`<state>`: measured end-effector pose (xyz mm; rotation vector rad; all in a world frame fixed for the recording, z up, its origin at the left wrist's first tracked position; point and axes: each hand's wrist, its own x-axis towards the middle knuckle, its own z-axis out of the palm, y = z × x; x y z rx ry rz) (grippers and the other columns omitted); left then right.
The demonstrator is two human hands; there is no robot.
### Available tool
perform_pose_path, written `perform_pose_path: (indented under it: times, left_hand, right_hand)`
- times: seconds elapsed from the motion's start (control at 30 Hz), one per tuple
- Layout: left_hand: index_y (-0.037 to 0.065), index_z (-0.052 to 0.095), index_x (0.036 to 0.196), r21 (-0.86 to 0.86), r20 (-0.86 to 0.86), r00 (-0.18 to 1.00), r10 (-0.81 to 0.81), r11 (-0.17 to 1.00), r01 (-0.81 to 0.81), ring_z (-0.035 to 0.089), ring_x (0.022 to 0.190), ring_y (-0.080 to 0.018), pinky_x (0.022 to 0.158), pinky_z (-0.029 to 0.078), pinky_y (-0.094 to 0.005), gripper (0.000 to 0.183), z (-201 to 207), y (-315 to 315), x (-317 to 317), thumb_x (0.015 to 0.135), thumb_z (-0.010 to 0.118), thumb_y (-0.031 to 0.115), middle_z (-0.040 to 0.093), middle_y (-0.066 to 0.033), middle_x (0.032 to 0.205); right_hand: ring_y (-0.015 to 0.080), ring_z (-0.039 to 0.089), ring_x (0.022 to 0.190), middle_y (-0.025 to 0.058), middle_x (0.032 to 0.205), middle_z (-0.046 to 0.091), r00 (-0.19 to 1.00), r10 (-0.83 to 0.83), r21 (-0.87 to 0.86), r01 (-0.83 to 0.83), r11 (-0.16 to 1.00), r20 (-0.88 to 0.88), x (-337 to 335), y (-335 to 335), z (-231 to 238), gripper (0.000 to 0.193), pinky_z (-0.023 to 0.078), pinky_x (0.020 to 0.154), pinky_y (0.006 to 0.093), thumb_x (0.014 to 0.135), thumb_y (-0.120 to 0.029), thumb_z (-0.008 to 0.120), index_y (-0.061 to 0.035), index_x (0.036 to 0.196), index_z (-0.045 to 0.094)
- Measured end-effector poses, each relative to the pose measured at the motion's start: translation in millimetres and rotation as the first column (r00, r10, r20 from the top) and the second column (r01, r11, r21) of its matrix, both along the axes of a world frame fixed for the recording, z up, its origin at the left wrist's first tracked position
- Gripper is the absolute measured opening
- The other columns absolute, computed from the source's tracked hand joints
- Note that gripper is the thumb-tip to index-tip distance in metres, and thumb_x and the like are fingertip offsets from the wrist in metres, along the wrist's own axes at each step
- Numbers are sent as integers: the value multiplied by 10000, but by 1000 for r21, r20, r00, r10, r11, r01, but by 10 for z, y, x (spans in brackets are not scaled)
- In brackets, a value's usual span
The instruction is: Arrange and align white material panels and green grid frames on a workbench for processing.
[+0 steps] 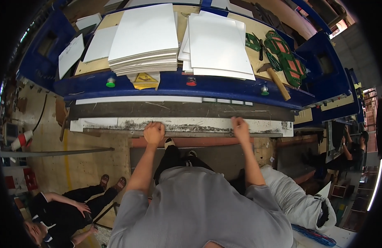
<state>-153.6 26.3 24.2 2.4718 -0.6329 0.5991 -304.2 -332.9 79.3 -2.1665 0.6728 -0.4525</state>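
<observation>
left hand (pixel 153 133) clenched on white sheet (pixel 182 124) | right hand (pixel 240 126) curled on same edge | fingers risk being pinched if sheet is fed further under blue machine (pixel 178 84)

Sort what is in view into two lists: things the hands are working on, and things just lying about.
In hand:
- left hand, on the long white board
- right hand, on the same board
- the blue machine the board lies in

Lying about:
- stacks of white sheets
- hammer
- green cut-outs
- yellow warning sign
</observation>
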Motion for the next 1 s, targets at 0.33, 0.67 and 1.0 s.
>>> perform_pose_path:
  times: [0.33, 0.67, 1.0]
  left_hand:
    - [37, 614, 631, 37, -43, 998, 44, 998, -43, 599, 724, -311, 711, 494, -420, 152, 95, -40, -123, 748, 612, 135, 631, -114, 698]
    - [19, 606, 638, 24, -70, 998, 3, 1000, -1, 597, 729, -355, 744, 494, -438, 155, 150, -32, -90, 756, 617, 119, 625, -141, 710]
    - [45, 641, 649, 218, -432, 902, 7, 971, 97, 626, 685, -356, 671, 514, -454, 212, 231, 51, 75, 788, 615, 204, 647, -135, 692]
  right_hand:
    - [320, 478, 1047, 130, 1060, 519, 954, 276, -525, -296, 798, -118, -230, 888, -380, 377, 346, 928, 462, 772, -259, 722, -82, 1070, 573]
    - [314, 487, 948, 110, 961, 522, 942, 297, -475, -334, 814, -153, -108, 826, -374, 295, 362, 846, 441, 754, -187, 717, -72, 986, 576]
    - [342, 591, 875, 149, 808, 615, 818, 341, 8, -381, 925, -463, 158, 763, -39, 376, 453, 780, 453, 880, -395, 629, -24, 814, 643]
